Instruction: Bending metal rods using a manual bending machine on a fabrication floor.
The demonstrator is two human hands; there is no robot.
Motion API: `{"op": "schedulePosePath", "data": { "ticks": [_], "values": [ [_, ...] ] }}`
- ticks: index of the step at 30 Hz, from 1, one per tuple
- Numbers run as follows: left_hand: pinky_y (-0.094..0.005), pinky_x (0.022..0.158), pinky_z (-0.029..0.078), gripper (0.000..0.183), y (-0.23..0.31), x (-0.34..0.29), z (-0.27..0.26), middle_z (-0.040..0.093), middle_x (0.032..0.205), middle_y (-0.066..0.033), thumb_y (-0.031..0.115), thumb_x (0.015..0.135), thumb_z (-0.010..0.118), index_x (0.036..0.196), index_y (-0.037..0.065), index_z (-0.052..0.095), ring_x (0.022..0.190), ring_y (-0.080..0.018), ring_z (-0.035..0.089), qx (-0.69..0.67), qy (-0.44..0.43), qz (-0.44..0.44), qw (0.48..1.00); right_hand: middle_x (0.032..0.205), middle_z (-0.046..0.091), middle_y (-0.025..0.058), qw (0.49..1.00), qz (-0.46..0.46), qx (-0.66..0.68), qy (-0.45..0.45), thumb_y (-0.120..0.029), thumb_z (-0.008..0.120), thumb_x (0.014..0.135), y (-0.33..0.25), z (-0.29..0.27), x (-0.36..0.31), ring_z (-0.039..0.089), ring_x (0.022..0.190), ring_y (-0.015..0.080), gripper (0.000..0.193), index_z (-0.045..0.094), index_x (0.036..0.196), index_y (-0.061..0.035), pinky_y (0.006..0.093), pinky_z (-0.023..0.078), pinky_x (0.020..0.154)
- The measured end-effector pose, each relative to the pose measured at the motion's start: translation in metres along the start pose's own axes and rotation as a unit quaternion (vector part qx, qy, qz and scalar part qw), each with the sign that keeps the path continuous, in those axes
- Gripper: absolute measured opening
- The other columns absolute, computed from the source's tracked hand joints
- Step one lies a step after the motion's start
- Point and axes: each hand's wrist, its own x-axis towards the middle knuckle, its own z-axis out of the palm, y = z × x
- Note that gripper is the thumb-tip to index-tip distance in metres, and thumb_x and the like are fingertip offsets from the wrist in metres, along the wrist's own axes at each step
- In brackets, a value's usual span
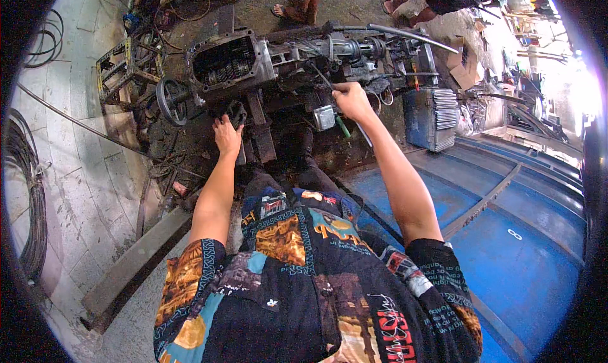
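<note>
A long, greasy gearbox lies across the space before me, its top opening showing gears inside. My right hand is closed in a fist around the near end of a thin dark metal bar, which slants up and left to the machine. Whether the bar is a loose tool or a fixed lever cannot be told. Below the open housing, my left hand has its thumb and fingers bent about a dark metal part; its fingertips are partly lost in shadow. A black handwheel stands left of that hand.
A finned metal unit stands right of the machine, near a cardboard box. Blue metal panels spread at the lower right. A steel beam and coiled cable lie left. Other people's feet show beyond the machine.
</note>
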Motion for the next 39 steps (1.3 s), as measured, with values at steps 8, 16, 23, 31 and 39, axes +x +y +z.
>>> {"op": "schedulePosePath", "data": {
  "ticks": [8, 16, 23, 31, 39],
  "values": [
    [-0.0441, 0.101, 0.047, 0.067, -0.002, 0.012, 0.022, 0.043, 0.138, -0.0248, 0.041, 0.087, 0.068, 0.134, 0.000, 0.043, 0.128, -0.0401, 0.043, 0.079, -0.031, 0.016, 0.996, 0.100, 0.065, 0.0299, 0.998, -0.009, -0.061, -0.016, -0.013, 0.061, 0.075, -0.004, 0.007, 0.028, 0.065, 0.099, 0.0398, 0.029, 0.071, 0.097, 0.0034, 0.0422, 0.051, 0.092],
    [-0.0475, 0.096, 0.047, 0.066, 0.021, 0.001, -0.010, 0.047, 0.135, -0.0198, 0.047, 0.087, 0.065, 0.129, -0.001, 0.047, 0.124, -0.0381, 0.046, 0.091, -0.048, 0.019, 0.994, 0.081, 0.069, 0.0217, 0.992, 0.080, 0.090, -0.044, -0.012, 0.063, 0.079, 0.001, 0.001, 0.026, 0.069, 0.077, 0.0297, 0.024, 0.071, 0.093, 0.0051, 0.0410, 0.055, 0.072],
    [-0.0472, 0.098, 0.046, 0.068, 0.021, -0.014, -0.020, 0.041, 0.139, -0.0190, 0.047, 0.088, 0.064, 0.135, 0.002, 0.044, 0.127, -0.0376, 0.044, 0.102, -0.009, 0.035, 0.994, 0.076, 0.064, 0.0096, 0.873, 0.224, 0.394, -0.180, -0.026, 0.062, 0.092, -0.003, -0.006, 0.008, 0.060, 0.059, 0.0184, 0.026, 0.060, 0.096, 0.0000, 0.0339, 0.052, 0.052],
    [-0.0460, 0.101, 0.047, 0.056, 0.000, -0.002, -0.002, 0.035, 0.142, -0.0199, 0.027, 0.090, 0.067, 0.137, 0.009, 0.043, 0.129, -0.0420, 0.038, 0.023, -0.076, 0.021, 0.997, 0.087, 0.065, 0.0139, 0.814, 0.292, 0.490, -0.110, -0.039, 0.050, 0.097, 0.028, 0.004, -0.020, 0.064, 0.067, 0.0221, 0.039, 0.055, 0.105, -0.0006, 0.0340, 0.055, 0.057],
    [-0.0465, 0.092, 0.053, 0.052, -0.002, 0.014, -0.006, 0.042, 0.137, -0.0164, 0.027, 0.087, 0.069, 0.132, 0.011, 0.048, 0.127, -0.0415, 0.043, -0.005, -0.050, 0.003, 0.999, 0.085, 0.064, 0.0094, 0.790, 0.291, 0.528, -0.114, -0.037, 0.053, 0.097, 0.020, 0.004, -0.029, 0.065, 0.071, 0.0220, 0.034, 0.047, 0.113, -0.0074, 0.0354, 0.053, 0.062]
  ]
}}
